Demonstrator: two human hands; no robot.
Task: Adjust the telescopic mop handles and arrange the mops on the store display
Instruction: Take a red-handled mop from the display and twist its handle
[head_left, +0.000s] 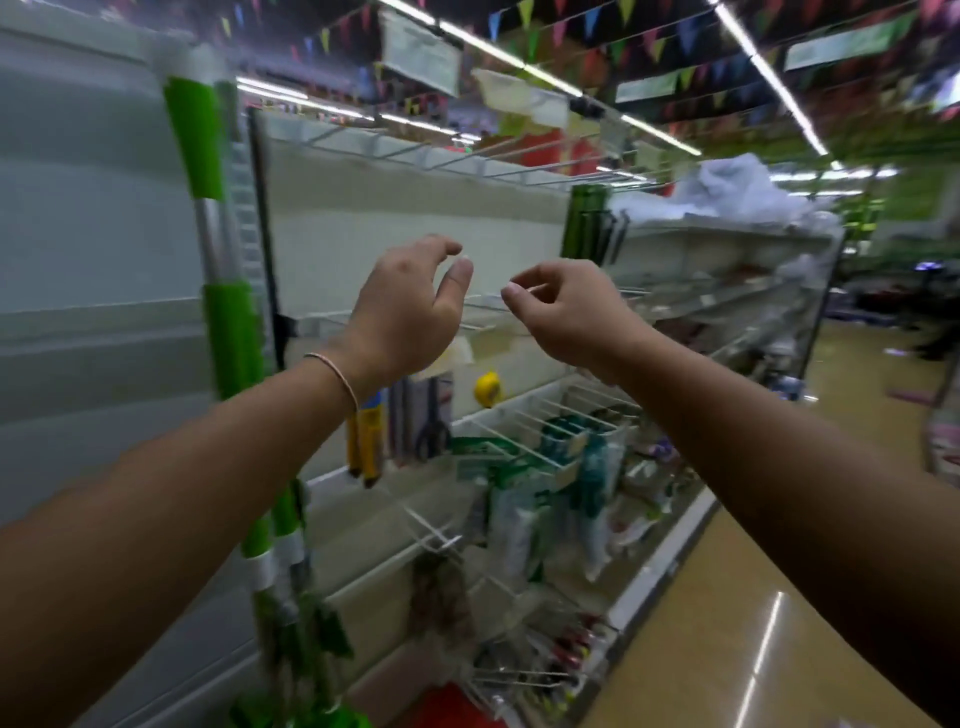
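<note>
Mop handle (218, 291) upright left of wire shelf (467, 156); left hand (410, 306), right hand (566, 312) before shelf, fingers loosely curled, empty.

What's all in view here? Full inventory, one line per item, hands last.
mop handles: at least two, green and silver, upright at the left end of the shelving
wire shelf: one, white, top of the display
hanging tools: several, yellow-handled and dark, hung on the back panel below the hands
yellow round item: one, right of the tools
packaged goods: many, green and white, on pegs lower right
dark green handles: a few, further down the aisle
pennant bunting: many, mixed colours, overhead
bracelet: one, pale, left wrist
left hand: raised, fingers loosely curled, empty
right hand: raised, fingers loosely curled, empty
</note>
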